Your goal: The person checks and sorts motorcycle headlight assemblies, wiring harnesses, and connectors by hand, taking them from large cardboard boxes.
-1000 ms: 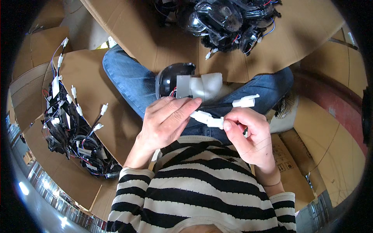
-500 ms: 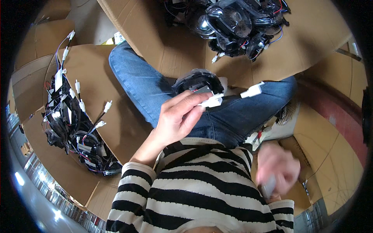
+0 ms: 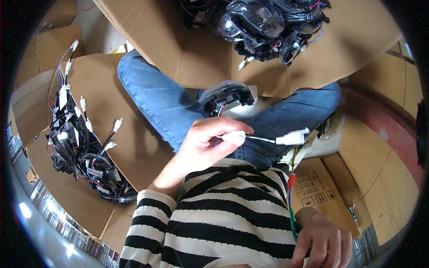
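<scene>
My left hand (image 3: 203, 139) pinches a white plug connector (image 3: 235, 137) between thumb and fingers, above my lap. A short black and white lead runs from it to a second white connector (image 3: 291, 137), which sticks out to the right. Just beyond that hand, a black lamp unit with a clear cover (image 3: 227, 97) rests between my legs. At the lower right, my right hand (image 3: 321, 241) has its fingers curled downward, hiding whatever they hold. Beside it hangs a green wire (image 3: 292, 219) with a red joint (image 3: 291, 180), its lower end passing toward that hand.
An open carton (image 3: 196, 67) ahead holds a pile of black lamp units (image 3: 263, 27). More wired lamp units (image 3: 71, 147) lie in a carton on the left, leads sticking up. A printed carton (image 3: 319, 187) stands at the right, near a red beam (image 3: 380, 120).
My left hand has come nearer with the white connector, and the lamp unit shows more fully. My right hand has dropped lower, and the green wire with its red joint has come into plain view.
</scene>
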